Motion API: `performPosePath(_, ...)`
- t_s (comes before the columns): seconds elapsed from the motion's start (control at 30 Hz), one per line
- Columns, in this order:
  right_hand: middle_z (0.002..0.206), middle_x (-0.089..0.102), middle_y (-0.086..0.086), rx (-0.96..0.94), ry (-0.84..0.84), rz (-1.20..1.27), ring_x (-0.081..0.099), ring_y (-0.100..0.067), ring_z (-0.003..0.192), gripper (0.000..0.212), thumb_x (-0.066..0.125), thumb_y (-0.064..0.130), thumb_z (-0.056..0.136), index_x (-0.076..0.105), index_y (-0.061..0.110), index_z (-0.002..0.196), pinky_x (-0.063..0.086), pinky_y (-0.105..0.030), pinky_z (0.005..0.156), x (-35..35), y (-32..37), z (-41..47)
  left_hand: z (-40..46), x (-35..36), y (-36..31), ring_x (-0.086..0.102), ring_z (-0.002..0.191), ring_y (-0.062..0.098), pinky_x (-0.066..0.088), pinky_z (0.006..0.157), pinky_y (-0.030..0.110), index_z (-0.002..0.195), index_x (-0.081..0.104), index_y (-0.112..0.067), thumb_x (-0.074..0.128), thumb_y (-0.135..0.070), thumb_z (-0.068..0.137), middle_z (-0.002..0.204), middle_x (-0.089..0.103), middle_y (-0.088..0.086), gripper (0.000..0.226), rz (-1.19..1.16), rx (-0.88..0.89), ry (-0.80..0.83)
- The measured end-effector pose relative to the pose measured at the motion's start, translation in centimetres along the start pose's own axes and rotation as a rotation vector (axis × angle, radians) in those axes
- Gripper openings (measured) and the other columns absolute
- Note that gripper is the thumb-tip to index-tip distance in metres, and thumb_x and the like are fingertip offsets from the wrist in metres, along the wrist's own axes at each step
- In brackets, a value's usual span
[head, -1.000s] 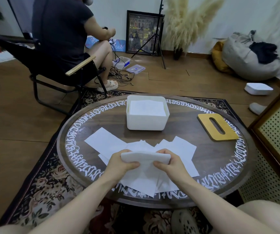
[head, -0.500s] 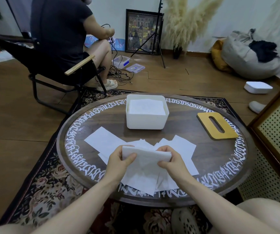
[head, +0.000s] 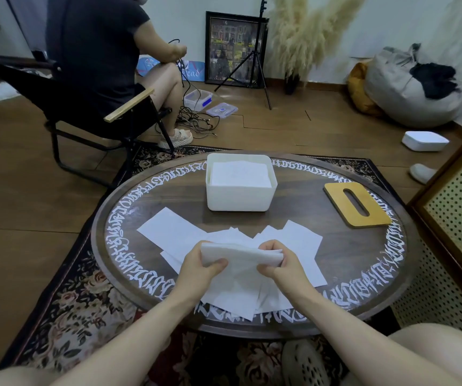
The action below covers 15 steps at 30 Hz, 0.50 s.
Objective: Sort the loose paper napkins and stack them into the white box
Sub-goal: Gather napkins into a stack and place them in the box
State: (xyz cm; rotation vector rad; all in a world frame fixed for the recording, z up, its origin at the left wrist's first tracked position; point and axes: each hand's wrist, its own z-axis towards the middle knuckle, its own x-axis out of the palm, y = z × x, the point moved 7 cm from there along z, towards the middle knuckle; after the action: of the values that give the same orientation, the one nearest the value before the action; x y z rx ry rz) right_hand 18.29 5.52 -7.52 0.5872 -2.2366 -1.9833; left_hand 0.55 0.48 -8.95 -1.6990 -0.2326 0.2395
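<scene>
Holding a gathered bundle of white paper napkins (head: pixel 241 254) above the round dark wooden surface (head: pixel 294 215), the left hand (head: pixel 200 267) and right hand (head: pixel 282 267) pinch its two ends. The white rectangular plastic box (head: pixel 240 196) already holds a stack; many loose white napkin sheets (head: pixel 172 231) remain beneath, so I judge the sorting roughly half done.

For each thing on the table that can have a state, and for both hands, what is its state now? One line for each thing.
white box: open, no lid on, napkins stacked inside.
wooden lid: off the box, flat on the table at the right.
loose napkins: spread flat on the table, overlapping.
napkin bundle: lifted, held at both ends.
left hand: grips the bundle's left end.
right hand: grips the bundle's right end.
</scene>
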Motion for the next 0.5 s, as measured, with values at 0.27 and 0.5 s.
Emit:
performPosePath(0.27, 0.095, 0.065, -0.001, 0.023, -0.027, -0.045, 0.06, -0.011, 0.086, 0.026, 0.057, -0.013, 0.081, 0.062, 0.005, 0.1, 0.049, -0.016, 0.072, -0.6, -0.7, 0.2, 0.2, -0.7, 0.5, 0.061, 0.094, -0.001, 0.046, 0.071, 0.01, 0.096, 0.058, -0.034, 0.064, 0.004, 0.084, 0.1, 0.066, -0.016, 0.041, 0.181, 0.033, 0.019)
performPosePath(0.5, 0.096, 0.073, -0.005, 0.039, -0.127, 0.008, 0.068, -0.018, 0.089, 0.018, 0.06, -0.004, 0.088, 0.066, 0.013, 0.09, 0.055, -0.035, 0.083, -1.5, -0.4, 0.2, 0.7, -1.7, -0.8, 0.064, 0.078, 0.018, 0.05, 0.07, 0.033, 0.078, 0.063, -0.019, 0.068, -0.012, 0.085, 0.079, 0.069, -0.004, 0.011, 0.281, 0.073, -0.141)
